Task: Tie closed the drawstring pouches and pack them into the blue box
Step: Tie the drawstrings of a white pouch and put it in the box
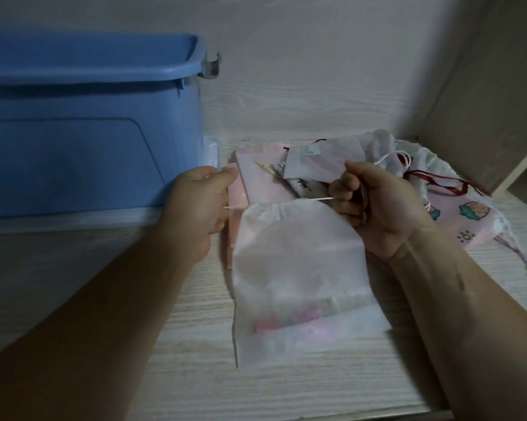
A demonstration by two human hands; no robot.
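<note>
With left hand point(200, 205) and right hand point(386, 208) fingers each pinching a drawstring point(323, 199) end, I'd pull evenly apart until the white pouch point(298, 268) cinches, then knot.

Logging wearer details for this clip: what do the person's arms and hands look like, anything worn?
Both forearms are bare, with no sleeves in view. The left hand and right hand wear no gloves, and no watch or ring shows. A small dark mark sits on the right forearm.
</note>
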